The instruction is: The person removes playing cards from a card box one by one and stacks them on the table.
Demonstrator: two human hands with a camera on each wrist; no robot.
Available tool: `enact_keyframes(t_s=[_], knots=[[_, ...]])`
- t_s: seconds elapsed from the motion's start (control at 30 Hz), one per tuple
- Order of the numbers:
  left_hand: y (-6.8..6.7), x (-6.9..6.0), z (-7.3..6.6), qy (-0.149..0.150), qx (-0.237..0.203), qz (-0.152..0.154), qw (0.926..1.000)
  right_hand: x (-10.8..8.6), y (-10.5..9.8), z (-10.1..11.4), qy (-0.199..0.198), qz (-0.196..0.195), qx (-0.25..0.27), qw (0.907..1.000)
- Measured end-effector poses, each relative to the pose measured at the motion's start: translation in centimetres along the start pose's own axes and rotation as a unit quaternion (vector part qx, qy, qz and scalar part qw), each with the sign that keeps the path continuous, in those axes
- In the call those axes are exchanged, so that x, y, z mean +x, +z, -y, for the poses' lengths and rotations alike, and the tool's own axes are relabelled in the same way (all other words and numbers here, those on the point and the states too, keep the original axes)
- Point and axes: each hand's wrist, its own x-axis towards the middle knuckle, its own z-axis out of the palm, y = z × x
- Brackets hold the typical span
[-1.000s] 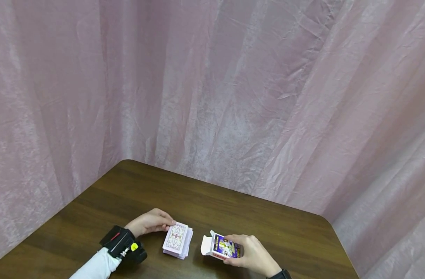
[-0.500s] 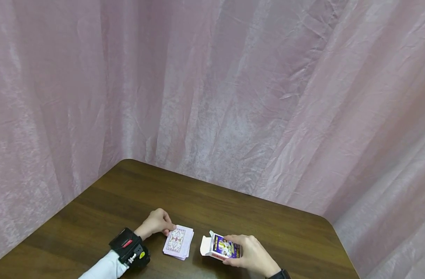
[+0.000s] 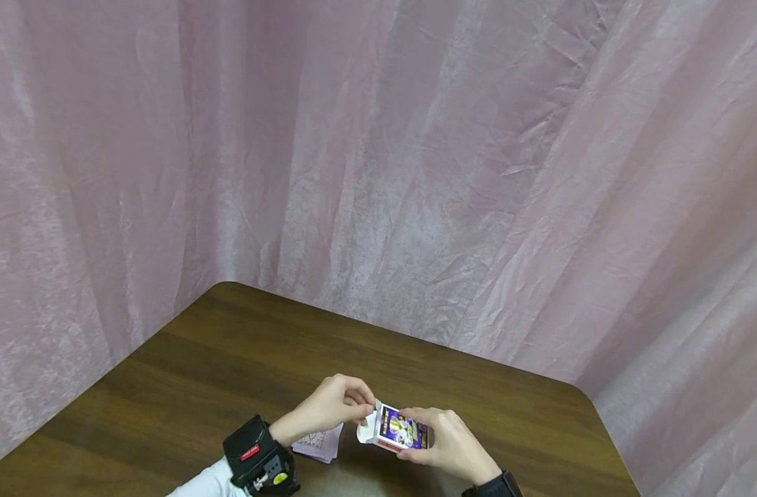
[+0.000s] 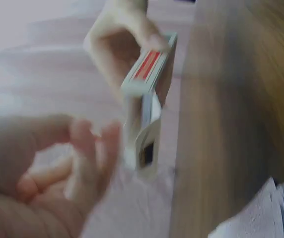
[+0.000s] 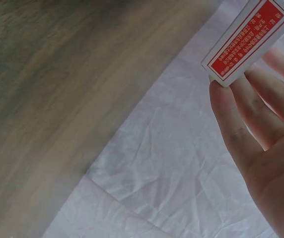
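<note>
My right hand [image 3: 450, 443] grips a small purple card box [image 3: 404, 429] by its right end, holding it above the table. The white flap of the box stands open toward the left. At that open end is my left hand [image 3: 328, 406], fingers loosely bent; in the left wrist view they are blurred, close to the flap [image 4: 151, 148], and nothing shows between them. A stack of playing cards [image 3: 321, 447] lies face down on the table, partly hidden under my left wrist. The right wrist view shows the red-and-white side of the box [image 5: 253, 37] against the fingertips.
The brown wooden table [image 3: 248, 331] reaches back to a pink curtain [image 3: 378, 172] that hangs behind it and on both sides. Black cameras are strapped to both wrists, the left one [image 3: 260, 455] low over the table beside the cards.
My left hand has left the card stack, where its fingers were on the top cards, and moved right to the open end of the box. My right hand and the box have barely moved.
</note>
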Motion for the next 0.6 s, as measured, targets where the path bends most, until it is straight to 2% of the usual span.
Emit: enact_keyframes(t_s=[0.2,0.33,0.47,0.6], knots=[[1.7,0.1,-0.9,-0.04,0.069,-0.027,0.9965,0.2,-0.3,0.3,-0.007,-0.016,-0.003,0.9998],[2.1,0.1,-0.6,-0.075,0.057,-0.02,0.9954,0.2,-0.3,0.5,-0.027,-0.035,-0.012,0.999],[2.3,0.0,-0.3,-0.104,0.02,-0.002,0.9944,0.3,-0.3,0.5,-0.045,-0.049,-0.021,0.9976],[2.2,0.1,-0.2,-0.13,-0.02,0.015,0.9912,0.3,-0.4,0.5,-0.046,-0.05,-0.025,0.9974]])
